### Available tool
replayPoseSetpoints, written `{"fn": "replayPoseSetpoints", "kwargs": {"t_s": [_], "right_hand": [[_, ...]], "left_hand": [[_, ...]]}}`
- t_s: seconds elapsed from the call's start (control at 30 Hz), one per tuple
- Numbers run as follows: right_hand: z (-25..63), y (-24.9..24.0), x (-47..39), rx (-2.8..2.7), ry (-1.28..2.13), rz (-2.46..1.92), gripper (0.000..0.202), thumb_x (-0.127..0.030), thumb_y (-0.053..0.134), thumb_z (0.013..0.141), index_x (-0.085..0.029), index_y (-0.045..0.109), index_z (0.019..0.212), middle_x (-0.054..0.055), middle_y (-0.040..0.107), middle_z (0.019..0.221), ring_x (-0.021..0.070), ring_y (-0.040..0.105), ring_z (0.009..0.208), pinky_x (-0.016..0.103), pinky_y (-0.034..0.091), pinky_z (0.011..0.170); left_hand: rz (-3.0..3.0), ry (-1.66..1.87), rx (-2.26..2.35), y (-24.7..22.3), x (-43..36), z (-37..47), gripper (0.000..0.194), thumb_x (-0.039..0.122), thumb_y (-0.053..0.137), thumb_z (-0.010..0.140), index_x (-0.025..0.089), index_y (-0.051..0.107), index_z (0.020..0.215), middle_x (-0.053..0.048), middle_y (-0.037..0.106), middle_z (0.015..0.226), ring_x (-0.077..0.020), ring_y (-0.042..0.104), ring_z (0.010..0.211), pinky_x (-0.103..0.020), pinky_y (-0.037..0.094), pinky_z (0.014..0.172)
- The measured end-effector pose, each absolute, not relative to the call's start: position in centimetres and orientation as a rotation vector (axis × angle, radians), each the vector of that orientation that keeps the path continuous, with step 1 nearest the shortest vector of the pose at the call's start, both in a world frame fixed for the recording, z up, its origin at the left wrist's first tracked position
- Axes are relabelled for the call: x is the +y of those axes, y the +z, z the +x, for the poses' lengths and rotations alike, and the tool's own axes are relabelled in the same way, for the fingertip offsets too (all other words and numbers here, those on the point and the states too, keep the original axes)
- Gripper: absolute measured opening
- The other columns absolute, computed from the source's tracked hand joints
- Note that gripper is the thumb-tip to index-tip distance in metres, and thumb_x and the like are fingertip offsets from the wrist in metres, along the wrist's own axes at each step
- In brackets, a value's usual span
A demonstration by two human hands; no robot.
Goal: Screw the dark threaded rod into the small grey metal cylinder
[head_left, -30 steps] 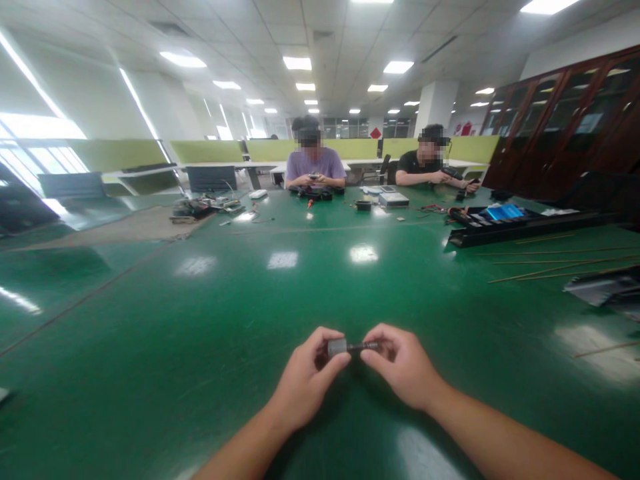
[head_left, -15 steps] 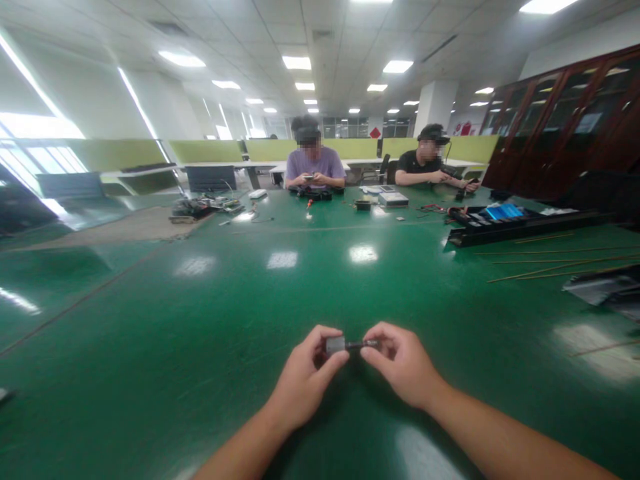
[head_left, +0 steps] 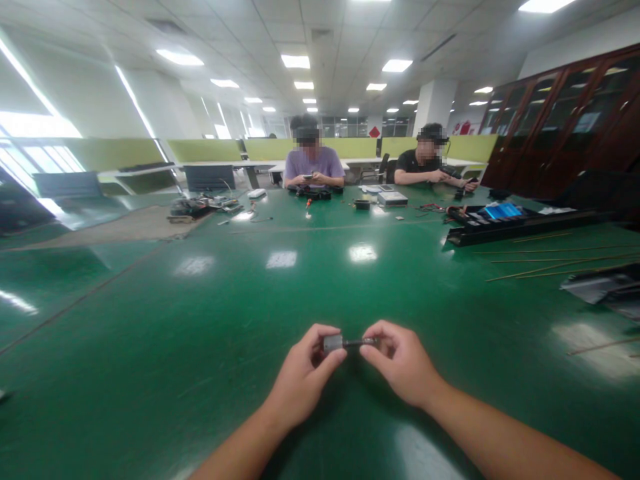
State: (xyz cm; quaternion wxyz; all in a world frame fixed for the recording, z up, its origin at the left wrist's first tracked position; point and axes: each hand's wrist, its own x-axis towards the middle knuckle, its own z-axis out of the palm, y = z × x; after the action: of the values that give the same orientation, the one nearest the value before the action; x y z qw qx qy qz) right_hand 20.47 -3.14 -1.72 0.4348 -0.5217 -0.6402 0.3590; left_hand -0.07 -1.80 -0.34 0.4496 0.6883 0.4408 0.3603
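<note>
Between the thumb and fingers of my left hand (head_left: 303, 375) is a short grey metal cylinder (head_left: 333, 343). A thin dark rod (head_left: 353, 344) runs from its right end to my right hand (head_left: 405, 365), whose thumb and fingertips pinch the rod's far end. The two parts lie in one line, level, low over the green tabletop (head_left: 240, 300). Whether the rod is fixed in the cylinder I cannot tell. My fingers partly cover both ends.
Across the table sit two people (head_left: 313, 160), each handling something. Electronic parts (head_left: 203, 205) lie at the far left. On the right are a long black tray (head_left: 500, 230) with a blue item, several thin rods (head_left: 545, 270) and dark metal pieces (head_left: 607, 283).
My left hand and the cylinder have shifted very slightly left, along with the whole view. Both hands keep the same grip.
</note>
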Motion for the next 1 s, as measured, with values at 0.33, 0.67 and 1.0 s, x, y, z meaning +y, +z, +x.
{"fn": "replayPoseSetpoints", "kwargs": {"t_s": [0.33, 0.67, 1.0], "right_hand": [[20.53, -1.57, -3.18, -1.584, 0.892, -1.309, 0.013, -0.029, 0.064, 0.081, -0.017, 0.066, 0.085, -0.006, 0.045, 0.053, 0.0112, 0.041, 0.049, 0.023, 0.03, 0.049], [20.6, -1.4, -3.19, -1.572, 0.906, -1.299, 0.014, -0.028, 0.064, 0.08, -0.015, 0.066, 0.085, -0.006, 0.045, 0.054, 0.0112, 0.041, 0.05, 0.023, 0.031, 0.049], [21.07, -1.77, -2.92, -1.576, 0.902, -1.259, 0.01, -0.027, 0.065, 0.08, -0.017, 0.066, 0.083, -0.006, 0.047, 0.055, 0.0108, 0.041, 0.05, 0.023, 0.031, 0.05]], "left_hand": [[1.689, 0.894, 1.1, -0.58, -1.75, -0.13, 0.028, 0.038, 0.063, 0.088, 0.021, 0.056, 0.109, -0.002, 0.063, 0.092, -0.0196, 0.061, 0.084, -0.03, 0.047, 0.078], [1.689, 0.889, 1.118, -0.57, -1.7, -0.13, 0.028, 0.038, 0.062, 0.088, 0.02, 0.056, 0.109, -0.003, 0.063, 0.091, -0.0199, 0.062, 0.083, -0.031, 0.047, 0.077], [1.675, 0.898, 1.118, -0.03, -1.83, 0.01, 0.029, 0.039, 0.063, 0.087, 0.019, 0.059, 0.108, -0.004, 0.064, 0.091, -0.0202, 0.062, 0.082, -0.03, 0.048, 0.076]]}}
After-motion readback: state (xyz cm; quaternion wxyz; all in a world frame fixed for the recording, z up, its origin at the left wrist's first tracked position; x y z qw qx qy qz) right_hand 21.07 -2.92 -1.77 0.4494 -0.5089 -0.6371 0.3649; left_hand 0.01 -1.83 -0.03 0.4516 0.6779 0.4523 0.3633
